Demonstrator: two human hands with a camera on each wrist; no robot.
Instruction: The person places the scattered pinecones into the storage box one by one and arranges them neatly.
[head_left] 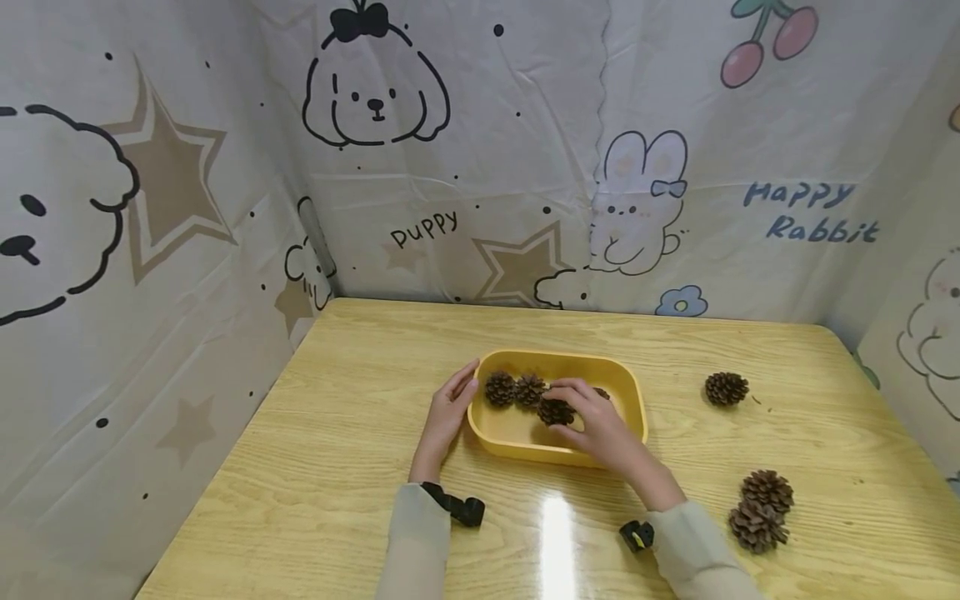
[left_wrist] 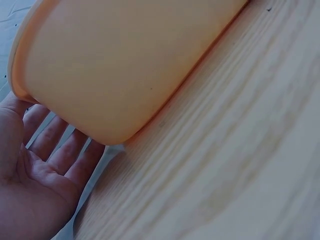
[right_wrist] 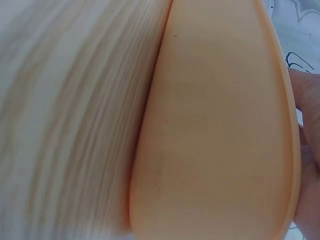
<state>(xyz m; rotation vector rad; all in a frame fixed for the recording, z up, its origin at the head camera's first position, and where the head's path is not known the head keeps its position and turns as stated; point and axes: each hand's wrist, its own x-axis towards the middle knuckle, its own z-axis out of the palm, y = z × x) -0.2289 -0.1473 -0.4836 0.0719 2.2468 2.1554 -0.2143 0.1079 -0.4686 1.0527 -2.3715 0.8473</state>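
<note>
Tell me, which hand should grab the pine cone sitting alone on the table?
Probably the right hand: the lone pine cone lies on its side of the yellow tray, while the left hand rests against the tray's far end.

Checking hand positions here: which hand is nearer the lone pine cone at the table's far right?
Right. The right hand is inside the yellow tray, nearer the lone pine cone; the left hand rests on the tray's opposite side.

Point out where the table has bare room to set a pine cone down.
Bare wood lies left of the yellow tray, beyond the left hand, and behind the tray toward the curtain. The tray, where the right hand holds a cone, is crowded.
</note>
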